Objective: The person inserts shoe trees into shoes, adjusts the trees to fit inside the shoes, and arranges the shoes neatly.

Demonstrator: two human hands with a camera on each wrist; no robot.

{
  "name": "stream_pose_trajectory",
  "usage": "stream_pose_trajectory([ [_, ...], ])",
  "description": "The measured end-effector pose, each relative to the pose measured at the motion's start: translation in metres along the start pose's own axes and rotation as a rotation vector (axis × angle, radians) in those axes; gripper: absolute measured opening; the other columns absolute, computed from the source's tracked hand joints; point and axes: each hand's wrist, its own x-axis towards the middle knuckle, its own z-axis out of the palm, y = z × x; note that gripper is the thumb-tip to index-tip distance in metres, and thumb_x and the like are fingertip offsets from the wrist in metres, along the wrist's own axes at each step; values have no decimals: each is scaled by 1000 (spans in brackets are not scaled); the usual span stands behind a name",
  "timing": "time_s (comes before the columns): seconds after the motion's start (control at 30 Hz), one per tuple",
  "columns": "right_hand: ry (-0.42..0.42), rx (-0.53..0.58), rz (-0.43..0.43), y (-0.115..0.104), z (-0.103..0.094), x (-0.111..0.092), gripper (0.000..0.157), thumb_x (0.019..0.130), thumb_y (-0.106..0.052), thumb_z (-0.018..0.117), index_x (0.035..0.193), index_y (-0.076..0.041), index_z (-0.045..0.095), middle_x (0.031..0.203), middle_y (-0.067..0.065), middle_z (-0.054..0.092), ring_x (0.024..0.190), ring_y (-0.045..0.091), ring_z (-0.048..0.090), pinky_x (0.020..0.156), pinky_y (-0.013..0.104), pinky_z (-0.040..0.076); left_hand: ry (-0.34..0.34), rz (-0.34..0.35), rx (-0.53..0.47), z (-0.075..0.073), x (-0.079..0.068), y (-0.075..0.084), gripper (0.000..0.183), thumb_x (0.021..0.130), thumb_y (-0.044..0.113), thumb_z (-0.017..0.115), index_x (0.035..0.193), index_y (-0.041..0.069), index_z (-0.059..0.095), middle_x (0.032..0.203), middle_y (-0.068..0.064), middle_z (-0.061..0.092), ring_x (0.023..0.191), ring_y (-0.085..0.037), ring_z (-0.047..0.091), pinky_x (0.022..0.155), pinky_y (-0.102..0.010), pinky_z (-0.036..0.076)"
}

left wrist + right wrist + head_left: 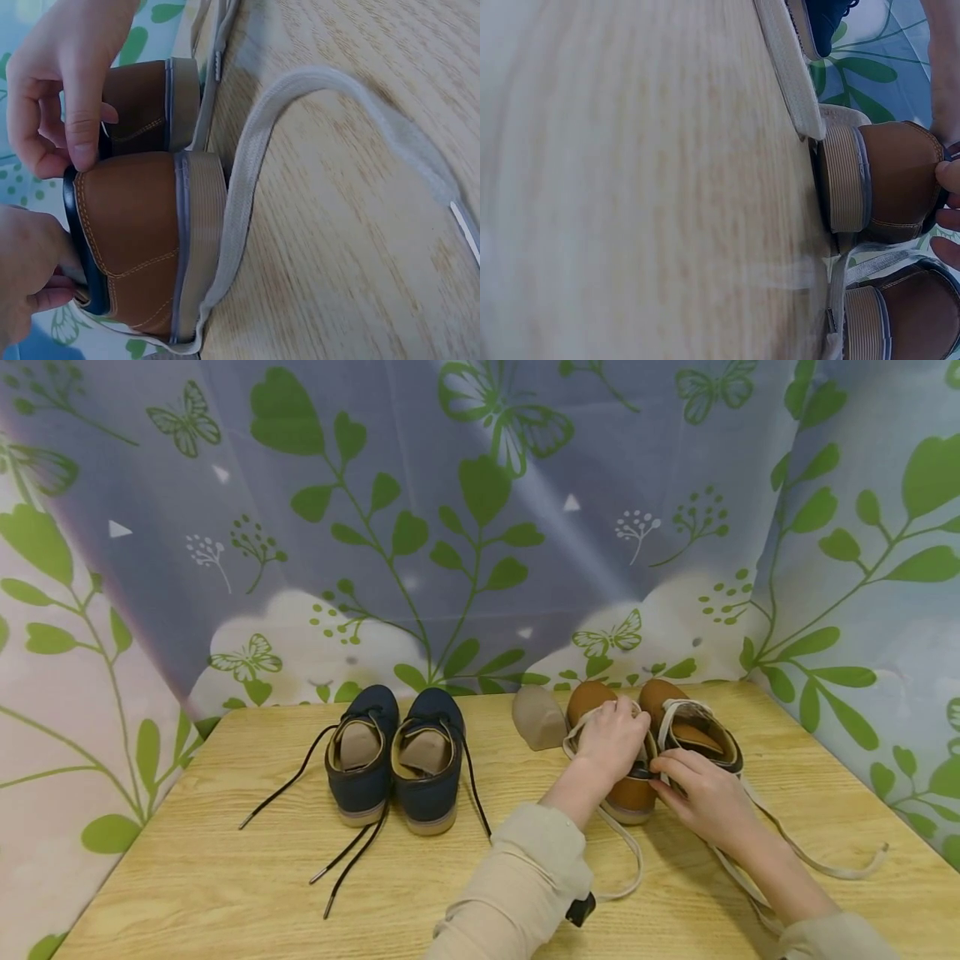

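Two brown leather shoes with cream flat laces stand side by side at the right. My left hand [615, 735] reaches down into the opening of the left brown shoe [632, 797]; its fingertips are hidden inside, so I cannot tell what they hold. My right hand [701, 789] pinches that shoe's dark padded heel collar [71, 196], thumb on the outside. The right brown shoe [663, 693] sits just beyond, its opening wide and its lace [832, 870] trailing over the table. A beige shoe insert [538, 718] lies left of the pair.
Navy shoes, a left one [352, 789] and a right one [427, 797], stand further left on the wooden table [187, 860], beige inserts [426, 752] inside, dark laces spread around. A loose cream lace [244, 165] loops behind the left brown shoe. A printed cloth backdrop [480, 568] rises behind.
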Motion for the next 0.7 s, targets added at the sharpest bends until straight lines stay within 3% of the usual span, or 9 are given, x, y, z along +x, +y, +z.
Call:
stream_pose_trajectory([
  [0.17, 4, 3, -2, 0, 0, 0, 46, 99, -39, 38, 84, -5, 65, 87, 6, 61, 72, 21, 59, 59, 32, 47, 22, -6, 10, 3, 0, 1, 25, 97, 26, 50, 121, 26, 57, 122, -2, 46, 107, -15, 50, 82, -19, 45],
  [0.7, -1, 6, 9, 1, 0, -1, 46, 98, -40, 39, 84, -6, 66, 87, 6, 61, 73, 21, 60, 58, 33, 48, 3, -23, -4, 6, 1, 2, 25, 96, 26, 50, 120, 25, 56, 124, -2, 45, 108, -15, 51, 81, -19, 46],
])
